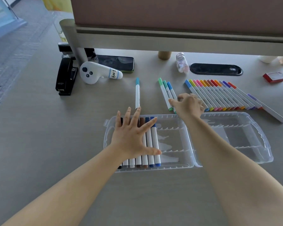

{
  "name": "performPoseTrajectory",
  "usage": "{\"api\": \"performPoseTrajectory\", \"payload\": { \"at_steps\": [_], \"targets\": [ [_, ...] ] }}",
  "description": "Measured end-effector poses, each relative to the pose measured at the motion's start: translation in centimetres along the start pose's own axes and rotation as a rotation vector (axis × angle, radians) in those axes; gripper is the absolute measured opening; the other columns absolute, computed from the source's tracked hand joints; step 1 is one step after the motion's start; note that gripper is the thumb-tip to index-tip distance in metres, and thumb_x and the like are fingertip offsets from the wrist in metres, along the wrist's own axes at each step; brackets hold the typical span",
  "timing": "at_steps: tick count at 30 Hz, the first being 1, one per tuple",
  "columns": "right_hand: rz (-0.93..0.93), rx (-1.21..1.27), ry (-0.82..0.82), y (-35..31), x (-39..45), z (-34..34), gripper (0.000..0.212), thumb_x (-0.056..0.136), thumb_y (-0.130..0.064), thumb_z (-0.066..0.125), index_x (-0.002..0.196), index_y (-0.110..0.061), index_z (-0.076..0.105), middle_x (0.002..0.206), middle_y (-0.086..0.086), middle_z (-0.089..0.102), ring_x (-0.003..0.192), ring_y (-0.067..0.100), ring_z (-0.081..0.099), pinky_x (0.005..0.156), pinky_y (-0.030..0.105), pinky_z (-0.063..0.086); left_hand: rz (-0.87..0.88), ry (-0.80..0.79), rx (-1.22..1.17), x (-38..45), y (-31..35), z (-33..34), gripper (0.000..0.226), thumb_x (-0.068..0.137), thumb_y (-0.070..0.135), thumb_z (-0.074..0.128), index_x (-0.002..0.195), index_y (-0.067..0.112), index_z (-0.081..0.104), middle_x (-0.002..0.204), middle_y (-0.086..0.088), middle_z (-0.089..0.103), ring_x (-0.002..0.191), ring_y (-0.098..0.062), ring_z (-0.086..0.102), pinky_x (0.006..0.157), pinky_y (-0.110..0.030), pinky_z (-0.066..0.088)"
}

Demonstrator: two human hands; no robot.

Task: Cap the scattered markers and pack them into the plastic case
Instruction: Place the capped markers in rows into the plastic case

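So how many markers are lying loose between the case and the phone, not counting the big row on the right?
4. One teal-capped marker lies alone above the left hand. Three more, green, teal-green and blue, lie together at the right hand, whose fingers may hide others.

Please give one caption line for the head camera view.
Left hand presses packed markers in clear plastic case; right hand reaches three green-blue markers.
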State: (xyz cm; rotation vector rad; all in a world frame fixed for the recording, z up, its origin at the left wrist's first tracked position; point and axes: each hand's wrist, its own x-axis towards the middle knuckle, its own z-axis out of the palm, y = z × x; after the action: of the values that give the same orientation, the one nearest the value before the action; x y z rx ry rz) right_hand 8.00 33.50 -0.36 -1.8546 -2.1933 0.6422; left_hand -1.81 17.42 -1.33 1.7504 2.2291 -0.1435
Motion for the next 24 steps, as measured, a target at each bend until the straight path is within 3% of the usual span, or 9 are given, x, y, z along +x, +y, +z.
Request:
{"api": "performPoseTrajectory", "payload": {
  "at_steps": [11,16,18,20,22,24],
  "targets": [
    [0.208,0.068,-0.061,-0.8,1.6,0.1,0.045,0.081,-0.050,0.059,0.098,-0.008,0.063,0.109,0.010,0.057,0.108,0.029,0.045,0.088,0.041,0.036,0.017,0.036,0.001,-0.1,-0.1,0.3,0.094,0.066,0.084,0.033,0.139,0.047,-0.014,0.153,-0.007,-0.022,0.140,-0.031,-0.022,0.109,-0.051,-0.019],
    [0.180,0.375,-0.058,-0.9,1.0,-0.9,0.027,0.081,-0.038,0.065,0.068,-0.018,0.053,0.076,-0.001,0.056,0.096,0.024,0.055,0.090,0.043,0.046,0.016,0.039,-0.005,-0.2,-0.1,0.3,0.093,0.066,0.083,0.033,0.139,0.047,-0.012,0.154,-0.007,-0.019,0.141,-0.030,-0.020,0.111,-0.052,-0.016],
    [0.155,0.573,-0.066,-1.2,0.1,-2.2,0.018,0.084,-0.030,0.063,0.080,-0.013,0.058,0.069,-0.006,0.051,0.079,0.014,0.055,0.080,0.032,0.053,0.017,0.041,-0.017,-0.2,0.0,0.3,0.093,0.067,0.083,0.035,0.140,0.047,-0.011,0.154,-0.007,-0.018,0.141,-0.030,-0.020,0.111,-0.052,-0.015],
    [0.143,0.706,-0.132,-1.5,-1.5,-3.6,0.023,0.087,-0.025,0.058,0.102,-0.008,0.061,0.077,-0.006,0.054,0.072,0.008,0.052,0.068,0.016,0.047,0.016,0.038,-0.030,-0.2,0.0,0.2,0.093,0.067,0.082,0.035,0.140,0.047,-0.010,0.154,-0.007,-0.018,0.141,-0.030,-0.020,0.111,-0.052,-0.016],
    [0.151,0.795,-0.241,-1.2,-3.2,-4.3,0.027,0.089,-0.020,0.055,0.111,-0.005,0.059,0.084,-0.002,0.057,0.073,0.009,0.052,0.069,0.018,0.047,0.016,0.040,-0.028,-0.3,-0.1,0.1,0.092,0.067,0.082,0.036,0.140,0.047,-0.010,0.154,-0.007,-0.018,0.141,-0.030,-0.020,0.111,-0.052,-0.016],
    [0.192,0.811,-0.374,-0.4,-4.9,-4.3,0.025,0.090,-0.016,0.053,0.110,-0.003,0.058,0.076,-0.001,0.056,0.063,0.008,0.047,0.067,0.021,0.046,0.014,0.042,-0.028,-0.3,0.0,0.0,0.092,0.068,0.081,0.036,0.141,0.046,-0.009,0.154,-0.005,-0.018,0.141,-0.029,-0.020,0.111,-0.052,-0.016]
  ]
}}
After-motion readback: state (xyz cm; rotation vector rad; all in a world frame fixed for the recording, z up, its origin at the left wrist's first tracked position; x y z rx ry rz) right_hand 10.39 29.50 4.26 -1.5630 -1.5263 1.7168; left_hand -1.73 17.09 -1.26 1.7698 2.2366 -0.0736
